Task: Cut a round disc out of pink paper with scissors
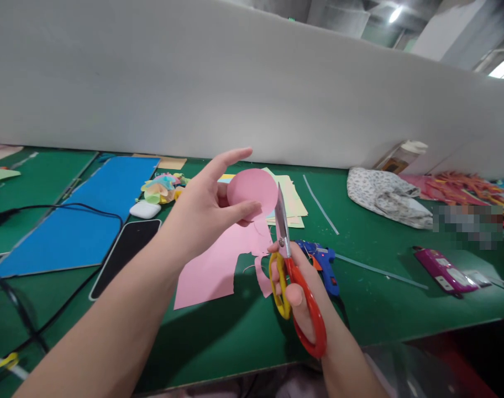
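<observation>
A pink paper circle is pinched between the thumb and fingers of my left hand, with the index finger raised off it. My right hand grips scissors with one red and one yellow handle loop. Their blades point up and stand close together at the circle's right edge; whether they touch it I cannot tell. Below lies a larger pink paper sheet with a cut-out edge, and curled pink offcuts rest beside it.
A blue glue gun lies right of the scissors, near a purple device. Left are a phone, a white case, a blue board and black cables. Pale paper sheets and patterned cloth sit farther back.
</observation>
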Demonstrator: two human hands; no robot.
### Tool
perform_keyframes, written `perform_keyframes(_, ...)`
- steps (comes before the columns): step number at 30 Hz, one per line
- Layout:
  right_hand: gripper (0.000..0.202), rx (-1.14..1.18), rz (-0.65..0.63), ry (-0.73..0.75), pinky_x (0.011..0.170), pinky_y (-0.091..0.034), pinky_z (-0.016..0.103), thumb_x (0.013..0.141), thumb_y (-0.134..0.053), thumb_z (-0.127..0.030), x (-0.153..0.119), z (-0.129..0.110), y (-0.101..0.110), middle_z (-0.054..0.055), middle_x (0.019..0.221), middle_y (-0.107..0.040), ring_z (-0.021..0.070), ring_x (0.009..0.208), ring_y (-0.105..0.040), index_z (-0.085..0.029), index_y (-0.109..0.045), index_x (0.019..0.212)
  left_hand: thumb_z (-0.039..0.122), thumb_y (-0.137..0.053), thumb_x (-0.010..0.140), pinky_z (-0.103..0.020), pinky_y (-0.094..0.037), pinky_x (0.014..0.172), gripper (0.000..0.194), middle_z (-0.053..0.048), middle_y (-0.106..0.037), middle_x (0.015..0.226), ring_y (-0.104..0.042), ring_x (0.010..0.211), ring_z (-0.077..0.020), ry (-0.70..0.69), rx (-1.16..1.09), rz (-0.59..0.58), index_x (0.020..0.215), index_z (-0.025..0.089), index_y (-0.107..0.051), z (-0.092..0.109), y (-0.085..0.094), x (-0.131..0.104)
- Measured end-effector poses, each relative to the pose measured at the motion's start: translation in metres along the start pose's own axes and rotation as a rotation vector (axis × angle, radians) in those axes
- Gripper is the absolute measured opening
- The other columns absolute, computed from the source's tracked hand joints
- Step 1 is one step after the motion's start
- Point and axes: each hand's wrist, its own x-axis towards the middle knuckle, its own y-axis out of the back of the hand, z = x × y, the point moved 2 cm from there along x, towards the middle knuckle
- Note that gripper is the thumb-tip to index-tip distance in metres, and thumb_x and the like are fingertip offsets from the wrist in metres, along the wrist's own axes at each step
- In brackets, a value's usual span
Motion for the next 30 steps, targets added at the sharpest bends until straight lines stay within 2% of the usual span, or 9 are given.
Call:
perform_keyframes(4, 0.092, -0.004, 0.006, 0.016, 0.059, -0.036, 0.027, 0.053, -0.066, -0.092, 0.001, 0.0018, 0.0017, -0.003, 0.08, -0.051, 0.0133, 0.065, -0.043, -0.026, -0.058, 0.116, 0.024, -0.08, 0.075, -0.023, -0.059, 0.053, 0.078, 0.007, -0.064, 0.059, -0.07, 0.054, -0.0158, -0.005, 0.027, -0.078, 0.146, 0.028, -0.049, 0.002, 0.0009, -0.0022)
perform_keyframes(8, 0.094, 0.016, 0.003, 0.003, 0.056, -0.035, 0.027, 0.047, -0.067, -0.093, 0.0053, 0.0051, 0.0038, -0.004, 0.078, -0.052, 0.0122, 0.062, -0.043, -0.025, -0.057, 0.112, 0.027, -0.078, 0.078, -0.022, -0.059, 0.053, 0.076, 0.007, -0.064, 0.06, -0.07, 0.054, -0.0152, -0.011, 0.054, -0.123, 0.147, 0.028, -0.048, 0.0011, 0.0008, -0.0027)
perform_keyframes(12, 0.092, 0.03, -0.014, -0.014, 0.056, -0.034, 0.027, 0.049, -0.07, -0.091, 0.0061, 0.0054, 0.0042, -0.005, 0.076, -0.049, 0.0123, 0.062, -0.041, -0.026, -0.056, 0.113, 0.027, -0.078, 0.078, -0.023, -0.059, 0.054, 0.076, 0.005, -0.066, 0.062, -0.07, 0.057, -0.0161, 0.0, 0.072, -0.114, 0.147, 0.028, -0.048, 0.0023, 0.0022, -0.0026)
perform_keyframes(20, 0.093, -0.062, -0.003, 0.017, 0.056, -0.035, 0.028, 0.05, -0.062, -0.095, 0.005, 0.0029, 0.0041, -0.005, 0.073, -0.049, 0.0127, 0.059, -0.041, -0.025, -0.055, 0.111, 0.028, -0.079, 0.077, -0.028, -0.06, 0.057, 0.078, 0.002, -0.067, 0.066, -0.069, 0.056, -0.0176, 0.014, 0.079, -0.092, 0.149, 0.03, -0.048, 0.0047, 0.0057, -0.0025)
perform_keyframes(25, 0.093, -0.065, -0.022, 0.007, 0.056, -0.034, 0.027, 0.048, -0.061, -0.095, 0.0059, 0.0028, 0.0045, -0.005, 0.071, -0.049, 0.0127, 0.059, -0.041, -0.025, -0.056, 0.11, 0.029, -0.077, 0.076, -0.027, -0.059, 0.055, 0.076, 0.004, -0.064, 0.064, -0.068, 0.054, -0.0167, 0.017, 0.085, -0.051, 0.147, 0.029, -0.049, 0.0056, 0.0081, -0.0017)
perform_keyframes(30, 0.093, -0.108, -0.019, 0.025, 0.054, -0.035, 0.026, 0.051, -0.056, -0.097, 0.0064, 0.0049, 0.0059, -0.005, 0.07, -0.05, 0.0125, 0.058, -0.041, -0.024, -0.056, 0.109, 0.029, -0.077, 0.076, -0.025, -0.058, 0.054, 0.077, 0.004, -0.065, 0.064, -0.068, 0.054, -0.0158, 0.032, 0.07, -0.043, 0.147, 0.028, -0.048, 0.0045, 0.009, -0.0002)
